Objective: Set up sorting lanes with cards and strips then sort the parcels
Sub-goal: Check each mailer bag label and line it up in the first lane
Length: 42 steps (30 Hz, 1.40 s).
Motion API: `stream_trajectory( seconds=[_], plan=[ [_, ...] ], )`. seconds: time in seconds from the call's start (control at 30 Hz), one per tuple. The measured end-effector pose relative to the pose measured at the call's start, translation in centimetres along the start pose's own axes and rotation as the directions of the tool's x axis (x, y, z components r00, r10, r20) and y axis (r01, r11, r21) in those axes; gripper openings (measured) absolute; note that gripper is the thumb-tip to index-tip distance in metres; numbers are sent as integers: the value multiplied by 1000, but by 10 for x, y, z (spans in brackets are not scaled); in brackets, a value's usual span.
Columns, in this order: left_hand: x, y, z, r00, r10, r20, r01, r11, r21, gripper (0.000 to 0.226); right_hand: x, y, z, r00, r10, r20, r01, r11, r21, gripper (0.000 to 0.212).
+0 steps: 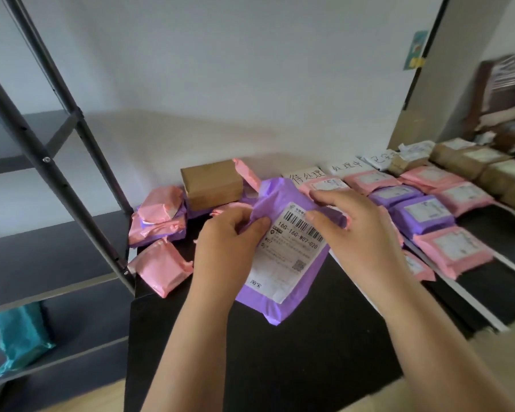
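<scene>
Head view: we see both hands holding one purple parcel (280,307) above the black surface (280,358), in the middle of the frame. The left hand (229,233) pinches the parcel's left edge, its fingers curled into the bunched plastic. The right hand (360,230) grips the upper right edge, with the thumb lying on the barcode and the fingers hooked over the top. The parcel is tilted, and its white shipping label (292,257) faces us.

To the left of centre lies a loose heap of pink parcels (161,209), some with purple ones under them, and a brown box (211,182) sits on top of the heap near the wall.

In the right half of the frame we see lanes running away from the wall. Three handwritten cards (305,175) stand in a row at the wall end, and a white strip (470,295) lies between two lanes. Pink and purple sorted parcels (422,215) lie label-up in rows behind the right hand. Further right, brown parcels (473,162) form another row.

At the left of the frame a dark metal rack (42,138) stands, and a teal bag (21,334) rests on one of its lower shelves.
</scene>
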<state>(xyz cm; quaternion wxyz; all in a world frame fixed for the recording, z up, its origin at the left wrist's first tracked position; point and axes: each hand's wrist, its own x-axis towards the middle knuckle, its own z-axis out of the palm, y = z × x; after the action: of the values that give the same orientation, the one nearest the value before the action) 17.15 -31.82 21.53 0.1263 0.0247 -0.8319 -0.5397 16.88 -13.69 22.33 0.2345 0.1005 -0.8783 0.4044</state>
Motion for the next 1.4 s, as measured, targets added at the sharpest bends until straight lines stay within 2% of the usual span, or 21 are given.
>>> stream_trajectory(
  seconds=[0.1,0.27,0.5,0.67,0.83,0.97,1.03,1.13,1.2,1.33,1.4],
  plan=[
    [-1,12,21,999,8,35,-9,1000,19,11,-1,20,-15,999,17,-35,-16,1000,11,28],
    [-8,34,75,995,38,92,-41,999,25,14,-11,59,-52,981,160,-111,-147,983,112,3],
    [-31,70,172,985,29,170,-33,999,23,2,-33,133,-128,931,336,-141,-316,937,146,5],
    [-50,83,237,998,35,58,-39,996,74,32,-51,196,-183,871,443,-214,-426,897,123,4],
    [-69,77,289,991,-131,20,128,987,94,51,-60,252,-237,777,557,-292,-509,830,228,14],
    [-80,73,327,952,-272,144,264,962,72,42,-64,283,-258,722,628,-289,-562,777,285,9],
    [-83,70,343,934,-300,196,293,954,67,30,-62,295,-259,713,649,-266,-570,757,319,9],
    [-75,64,360,929,-308,205,302,952,60,26,-56,315,-255,709,663,-239,-579,741,339,9],
    [-63,58,371,916,-330,226,320,944,82,23,-49,332,-250,707,674,-214,-605,733,310,10],
    [-36,43,397,882,-366,299,322,928,186,4,-32,370,-236,695,706,-140,-677,707,203,14],
    [-21,36,413,864,-372,339,304,922,239,11,-25,387,-228,684,718,-124,-705,696,138,12]
  ],
)
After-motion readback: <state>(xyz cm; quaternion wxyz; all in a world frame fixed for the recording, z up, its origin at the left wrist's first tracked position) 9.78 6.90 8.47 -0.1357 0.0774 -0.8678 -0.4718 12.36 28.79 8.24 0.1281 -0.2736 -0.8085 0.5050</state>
